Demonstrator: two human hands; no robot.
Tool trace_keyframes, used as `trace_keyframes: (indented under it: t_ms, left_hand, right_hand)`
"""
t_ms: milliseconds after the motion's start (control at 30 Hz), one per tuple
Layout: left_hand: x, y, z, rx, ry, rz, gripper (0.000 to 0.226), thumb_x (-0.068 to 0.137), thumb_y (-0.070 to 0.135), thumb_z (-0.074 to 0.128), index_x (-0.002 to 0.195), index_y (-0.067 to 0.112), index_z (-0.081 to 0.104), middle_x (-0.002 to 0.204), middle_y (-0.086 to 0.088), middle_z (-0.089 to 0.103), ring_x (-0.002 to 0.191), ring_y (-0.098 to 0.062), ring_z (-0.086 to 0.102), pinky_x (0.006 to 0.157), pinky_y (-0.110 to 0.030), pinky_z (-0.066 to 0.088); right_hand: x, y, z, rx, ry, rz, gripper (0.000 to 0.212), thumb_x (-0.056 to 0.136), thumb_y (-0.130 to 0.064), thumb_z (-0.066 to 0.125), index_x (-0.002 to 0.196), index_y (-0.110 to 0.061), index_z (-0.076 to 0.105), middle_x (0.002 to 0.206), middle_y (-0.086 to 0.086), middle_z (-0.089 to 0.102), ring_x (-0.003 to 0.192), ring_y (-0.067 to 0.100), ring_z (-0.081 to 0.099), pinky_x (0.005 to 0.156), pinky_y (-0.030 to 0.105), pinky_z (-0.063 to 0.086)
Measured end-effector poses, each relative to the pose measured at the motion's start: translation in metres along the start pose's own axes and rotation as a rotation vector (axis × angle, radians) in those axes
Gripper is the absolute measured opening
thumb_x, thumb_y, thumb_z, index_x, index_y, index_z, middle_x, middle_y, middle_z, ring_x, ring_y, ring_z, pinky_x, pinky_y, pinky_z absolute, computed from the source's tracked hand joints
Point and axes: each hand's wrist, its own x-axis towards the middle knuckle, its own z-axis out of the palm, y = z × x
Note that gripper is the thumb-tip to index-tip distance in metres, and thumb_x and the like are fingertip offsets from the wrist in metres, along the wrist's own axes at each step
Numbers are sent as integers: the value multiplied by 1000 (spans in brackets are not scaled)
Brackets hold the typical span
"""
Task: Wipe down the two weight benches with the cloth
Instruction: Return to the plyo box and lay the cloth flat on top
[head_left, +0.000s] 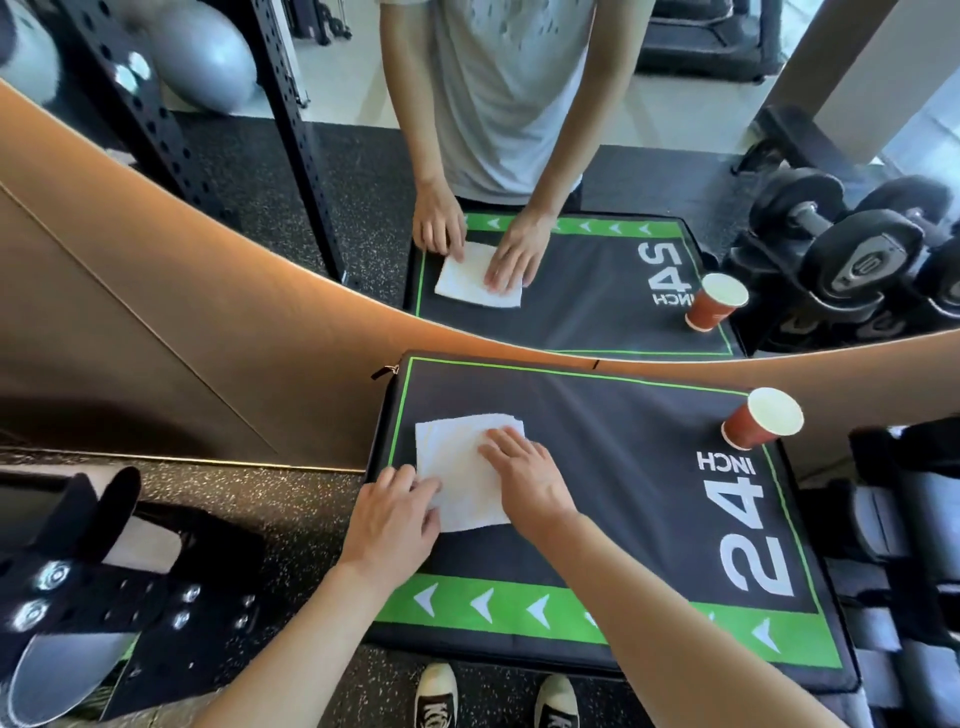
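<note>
Both hands: my left hand (390, 522) and my right hand (524, 475) are down on the white cloth (465, 470).
Left hand: fingers loosely bent, fingertips pressing the near-left edge of the cloth; I cannot tell whether they pinch the edge or only hold it down.
Right hand: flat, fingers straight and together, palm down across the right half of the cloth, gripping nothing.
Cloth: folded into a rough square, lying flat on the left part of the black pad (623, 493), just inside its green border line.
Pad: black top printed with a large white "24 INCH", a green band with white arrowheads along the edge nearest me; its far edge meets the mirror (597, 291).
Cup: a red paper cup (761, 420) stands at the far right corner of the pad, well apart from the cloth.
Mirror: shows the pad, cloth, cup and both hands again, with dumbbells (852, 254) on a rack to the right.
Floor: my two dark shoes (436, 693) stand just below the pad's near edge.
</note>
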Motion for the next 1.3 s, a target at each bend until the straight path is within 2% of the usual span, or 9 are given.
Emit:
trace_keyframes:
  t_ms: [67,133,200,300,433,733,967,1167,1300]
  left_hand:
    - [0,-4,0,-18,6,16,25,88,27,73,112,21,72,108,1,57,101,-25,58,82,-40,54]
    - [1,-3,2,-65,-13,54,34,89,28,74,122,19,71,128,-3,59,118,-27,59,98,-42,54]
    - [2,3,7,-120,-42,82,46,94,32,72,138,19,65,146,-5,55,136,-27,52,114,-41,46]
    - [1,7,18,-174,-82,72,53,99,38,67,148,22,57,159,-4,44,148,-25,41,123,-39,33]
    - [3,-3,24,-215,-43,81,53,97,31,70,148,25,57,158,-1,44,148,-22,41,124,-41,35]
    - [74,-50,12,-195,-129,75,54,100,28,63,152,30,50,163,8,35,154,-17,31,123,-52,32]
    - [105,-63,13,-232,-139,127,55,98,20,64,151,24,51,161,6,36,155,-18,29,123,-48,33]
    - [102,-56,7,-245,-203,67,57,102,20,59,156,30,46,167,8,29,159,-16,22,126,-53,25]
    - [75,-50,-7,-256,-58,21,52,97,24,70,147,24,59,158,2,48,151,-22,38,119,-46,36]
  right_hand:
    - [9,-5,2,27,1,21,56,90,1,52,142,-20,55,160,-2,37,150,24,30,109,40,39]
    - [2,-11,8,70,-21,29,48,101,-8,50,147,-22,52,164,-4,32,154,21,23,117,41,35]
    - [-15,-14,13,112,-18,6,43,102,-13,54,145,-19,55,163,-1,36,154,22,26,118,42,35]
    - [-40,-14,16,141,5,-12,43,100,-10,58,143,-12,57,159,6,42,152,28,32,120,43,34]
    - [-38,-18,17,143,14,24,45,103,-13,56,148,-12,52,162,4,36,154,26,26,123,41,30]
    - [39,-27,23,139,38,131,47,107,-24,49,153,-20,44,167,-1,27,157,21,17,125,38,24]
    - [69,-25,13,125,-24,181,46,107,-28,48,153,-23,42,166,-3,26,155,18,16,119,38,34]
    - [62,-27,4,-4,-166,143,54,109,-31,41,160,-21,23,170,2,12,157,22,6,125,42,23]
    - [47,-33,-8,-37,-115,115,53,108,-35,42,157,-23,27,169,3,14,155,25,11,123,45,22]
